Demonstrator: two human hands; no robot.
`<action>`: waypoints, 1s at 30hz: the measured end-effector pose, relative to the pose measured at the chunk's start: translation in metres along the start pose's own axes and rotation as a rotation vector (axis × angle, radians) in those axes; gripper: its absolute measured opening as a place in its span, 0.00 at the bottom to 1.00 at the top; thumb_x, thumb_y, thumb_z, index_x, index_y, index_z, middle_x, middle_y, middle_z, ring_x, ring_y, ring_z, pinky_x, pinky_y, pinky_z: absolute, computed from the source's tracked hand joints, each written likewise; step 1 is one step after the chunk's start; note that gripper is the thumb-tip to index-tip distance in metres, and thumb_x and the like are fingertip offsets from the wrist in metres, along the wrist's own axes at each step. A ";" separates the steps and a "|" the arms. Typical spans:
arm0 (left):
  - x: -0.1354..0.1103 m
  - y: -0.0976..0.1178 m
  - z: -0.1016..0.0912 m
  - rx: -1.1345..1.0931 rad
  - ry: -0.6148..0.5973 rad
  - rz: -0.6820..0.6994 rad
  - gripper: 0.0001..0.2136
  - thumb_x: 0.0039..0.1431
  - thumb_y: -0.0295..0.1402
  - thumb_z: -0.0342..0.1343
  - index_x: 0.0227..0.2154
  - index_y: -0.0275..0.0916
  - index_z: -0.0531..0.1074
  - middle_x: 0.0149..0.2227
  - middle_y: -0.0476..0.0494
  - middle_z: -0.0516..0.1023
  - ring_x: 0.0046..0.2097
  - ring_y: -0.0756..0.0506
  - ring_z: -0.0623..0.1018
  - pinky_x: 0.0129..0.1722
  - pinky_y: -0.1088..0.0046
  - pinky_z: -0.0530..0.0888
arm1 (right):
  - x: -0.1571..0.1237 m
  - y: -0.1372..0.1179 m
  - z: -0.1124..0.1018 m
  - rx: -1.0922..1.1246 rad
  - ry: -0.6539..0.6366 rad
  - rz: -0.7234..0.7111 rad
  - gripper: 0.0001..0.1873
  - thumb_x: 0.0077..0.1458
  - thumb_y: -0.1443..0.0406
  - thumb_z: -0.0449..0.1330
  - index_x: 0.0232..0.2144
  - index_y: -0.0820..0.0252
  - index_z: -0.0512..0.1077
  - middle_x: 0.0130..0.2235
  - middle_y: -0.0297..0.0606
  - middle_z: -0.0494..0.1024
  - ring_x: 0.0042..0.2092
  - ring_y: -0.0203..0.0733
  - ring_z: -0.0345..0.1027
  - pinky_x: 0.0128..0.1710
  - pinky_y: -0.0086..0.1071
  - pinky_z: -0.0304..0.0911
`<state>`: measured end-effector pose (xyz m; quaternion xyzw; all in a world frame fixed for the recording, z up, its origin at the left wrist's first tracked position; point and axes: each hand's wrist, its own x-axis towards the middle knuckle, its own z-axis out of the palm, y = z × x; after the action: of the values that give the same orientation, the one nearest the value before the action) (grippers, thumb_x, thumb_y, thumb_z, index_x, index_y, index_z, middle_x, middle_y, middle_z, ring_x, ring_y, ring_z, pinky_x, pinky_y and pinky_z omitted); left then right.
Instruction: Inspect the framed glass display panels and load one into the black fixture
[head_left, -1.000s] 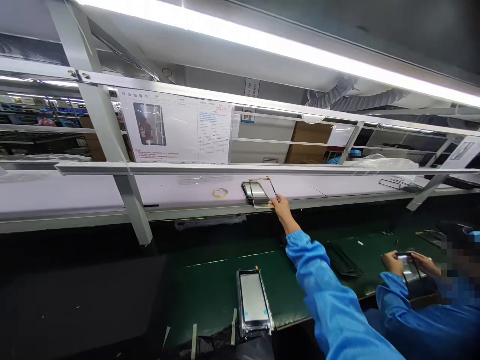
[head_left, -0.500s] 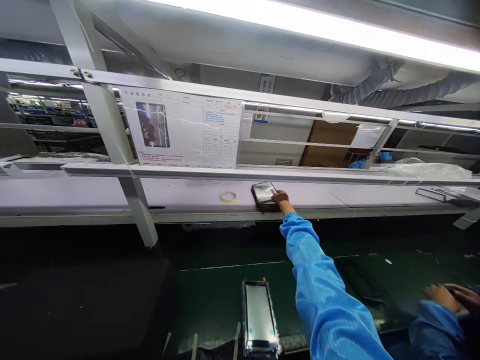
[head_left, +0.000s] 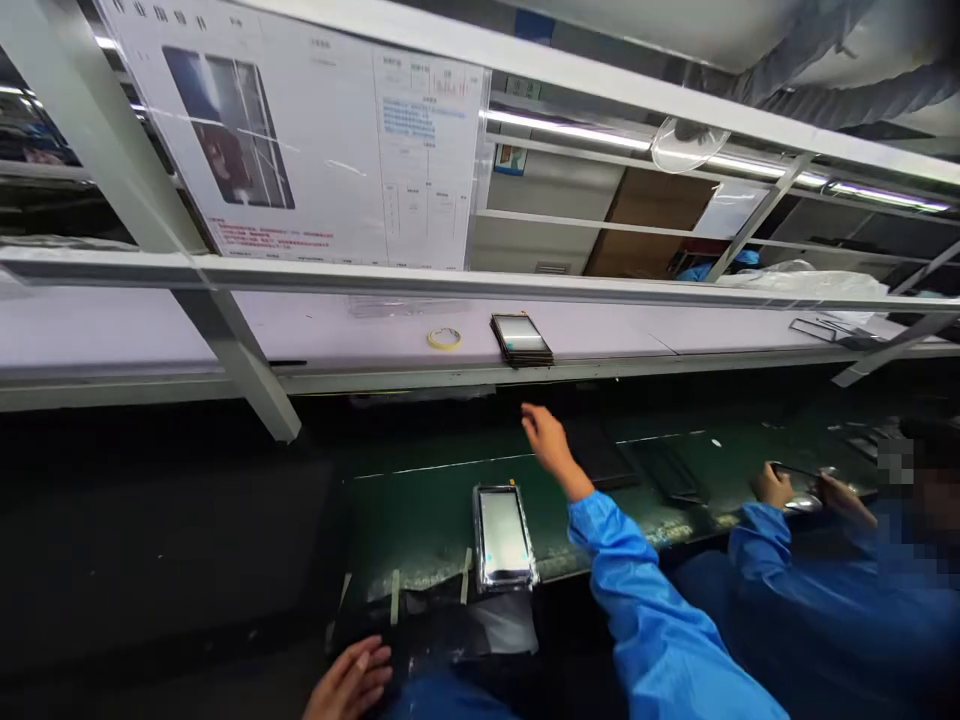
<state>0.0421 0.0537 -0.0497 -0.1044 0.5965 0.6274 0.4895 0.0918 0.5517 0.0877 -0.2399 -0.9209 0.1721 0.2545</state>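
Pulled back from the stack of phone screens (head_left: 521,338) on the far shelf, my open, empty right hand (head_left: 551,445) hovers above the green bench mat (head_left: 420,510). A phone panel (head_left: 502,538) lies just below-left of it, long axis pointing away from me. My open left hand (head_left: 349,682) sits farther from the panel.

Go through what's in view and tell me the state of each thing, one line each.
Right hand: open, empty, raised above the green mat.
Left hand: open, empty, at the bottom edge of view.
Stack of screen panels: lying flat on the pale bench.
Yellow tape roll: lying flat on the bench.
Single screen panel: lying flat on the mat.
Co-worker's hand: holding a shiny item.
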 end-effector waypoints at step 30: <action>-0.041 -0.030 -0.029 -0.046 -0.047 0.055 0.42 0.26 0.63 0.75 0.42 0.37 0.79 0.45 0.34 0.85 0.44 0.38 0.82 0.47 0.62 0.76 | -0.239 0.008 0.175 -0.734 -0.791 -0.222 0.36 0.57 0.80 0.47 0.68 0.74 0.60 0.63 0.75 0.66 0.65 0.67 0.66 0.53 0.58 0.73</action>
<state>0.0718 0.0034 -0.0470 -0.0845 0.5729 0.6564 0.4835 0.1787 0.3974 -0.1500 -0.1316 -0.9656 -0.1111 -0.1948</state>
